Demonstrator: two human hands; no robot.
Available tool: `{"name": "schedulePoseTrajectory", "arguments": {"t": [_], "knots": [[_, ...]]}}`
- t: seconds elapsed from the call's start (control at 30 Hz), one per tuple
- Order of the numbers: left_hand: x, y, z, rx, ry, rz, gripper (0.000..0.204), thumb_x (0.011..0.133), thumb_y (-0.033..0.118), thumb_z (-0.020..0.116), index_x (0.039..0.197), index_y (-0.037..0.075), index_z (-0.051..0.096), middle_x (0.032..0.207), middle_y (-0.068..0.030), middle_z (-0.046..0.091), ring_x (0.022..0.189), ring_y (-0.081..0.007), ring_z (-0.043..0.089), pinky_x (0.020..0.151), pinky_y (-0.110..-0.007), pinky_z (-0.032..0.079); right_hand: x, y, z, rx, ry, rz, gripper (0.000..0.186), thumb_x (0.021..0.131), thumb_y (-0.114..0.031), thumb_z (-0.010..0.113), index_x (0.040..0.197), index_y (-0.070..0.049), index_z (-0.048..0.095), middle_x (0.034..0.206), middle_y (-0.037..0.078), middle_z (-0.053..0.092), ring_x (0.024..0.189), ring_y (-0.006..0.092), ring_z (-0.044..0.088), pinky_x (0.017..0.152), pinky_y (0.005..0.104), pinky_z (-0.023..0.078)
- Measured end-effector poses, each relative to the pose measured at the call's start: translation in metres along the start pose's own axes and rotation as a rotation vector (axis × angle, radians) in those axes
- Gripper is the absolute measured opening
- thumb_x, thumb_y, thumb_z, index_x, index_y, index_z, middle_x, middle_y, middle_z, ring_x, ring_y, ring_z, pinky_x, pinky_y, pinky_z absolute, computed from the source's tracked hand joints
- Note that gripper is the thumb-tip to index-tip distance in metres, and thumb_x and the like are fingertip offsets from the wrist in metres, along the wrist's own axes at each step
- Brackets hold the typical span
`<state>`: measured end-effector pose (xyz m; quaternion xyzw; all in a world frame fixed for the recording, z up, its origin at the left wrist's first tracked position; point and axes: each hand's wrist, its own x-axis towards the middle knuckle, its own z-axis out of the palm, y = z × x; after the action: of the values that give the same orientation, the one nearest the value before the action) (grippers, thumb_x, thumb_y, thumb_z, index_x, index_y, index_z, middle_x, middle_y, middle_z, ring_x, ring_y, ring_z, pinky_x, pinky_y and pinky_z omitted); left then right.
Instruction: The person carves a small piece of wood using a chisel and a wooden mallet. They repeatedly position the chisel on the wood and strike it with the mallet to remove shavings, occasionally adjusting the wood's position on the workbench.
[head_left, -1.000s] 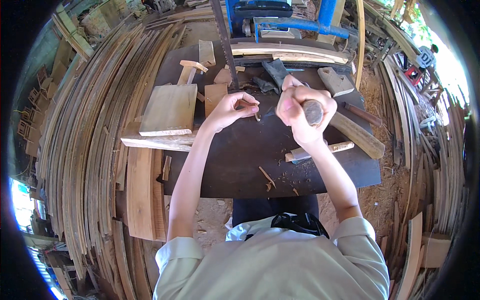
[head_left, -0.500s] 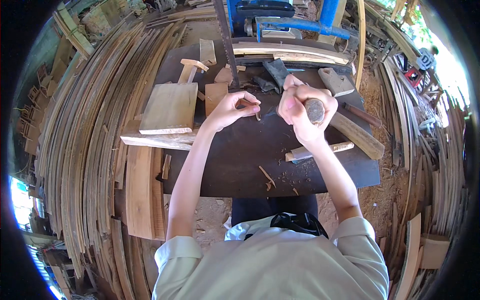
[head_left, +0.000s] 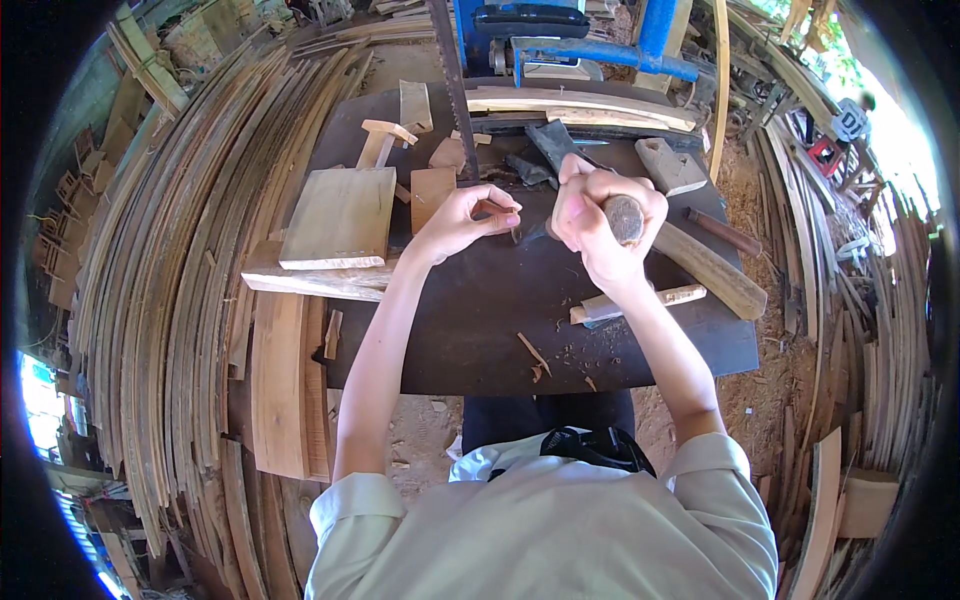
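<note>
Over the dark tabletop [head_left: 470, 320], my left hand [head_left: 462, 222] is closed in a pinch on a small brown piece of wood [head_left: 489, 208], mostly covered by the fingers. To its right, my right hand [head_left: 597, 212] wraps round a tool's wooden handle [head_left: 625, 220], whose round butt faces up toward me. The tool's working end is hard to make out beneath the fist, close to the pinched piece. A thick wooden bar [head_left: 712, 272] lies just right of that hand, and a short pale wood strip [head_left: 640, 304] lies below it.
An upright saw blade [head_left: 453, 95] rises behind my left hand, with blue machinery [head_left: 610, 55] beyond. Square boards [head_left: 340, 215] are stacked at the left. A wooden-handled tool [head_left: 725, 231] and a notched block [head_left: 670, 165] lie right. Shavings [head_left: 575, 355] dot the near edge.
My right hand and the handle have shifted slightly left. The small piece's tip has turned a little between my left fingers; the left arm has barely moved.
</note>
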<state>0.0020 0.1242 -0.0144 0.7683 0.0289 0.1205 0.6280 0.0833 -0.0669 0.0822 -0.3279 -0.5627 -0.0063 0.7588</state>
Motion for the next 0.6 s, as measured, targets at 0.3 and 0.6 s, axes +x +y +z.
{"name": "schedulePoseTrajectory", "arguments": {"t": [0.3,0.6], "knots": [[0.001,-0.002,-0.001,0.038,0.012,0.027,0.025,0.083,0.019,0.072,0.099,0.001,0.064,0.095,-0.0025,0.064,0.09,-0.0101,0.058,0.08,-0.026,0.05,0.004,0.002,-0.009,0.144,-0.006,0.059,0.025,0.082,-0.002,0.059,0.06,0.003,0.049,0.052,0.007,0.05,0.043,0.011,0.041,0.039,0.0244,0.033],[-0.001,0.002,-0.002,0.009,-0.048,-0.055,0.024,0.086,0.015,0.068,0.106,0.003,0.061,0.107,-0.002,0.06,0.096,-0.0094,0.057,0.086,-0.025,0.05,0.006,0.003,-0.017,0.285,0.016,0.101,0.026,0.085,0.0,0.058,0.063,0.002,0.045,0.056,0.007,0.048,0.043,0.0093,0.041,0.038,0.0245,0.032]]}}
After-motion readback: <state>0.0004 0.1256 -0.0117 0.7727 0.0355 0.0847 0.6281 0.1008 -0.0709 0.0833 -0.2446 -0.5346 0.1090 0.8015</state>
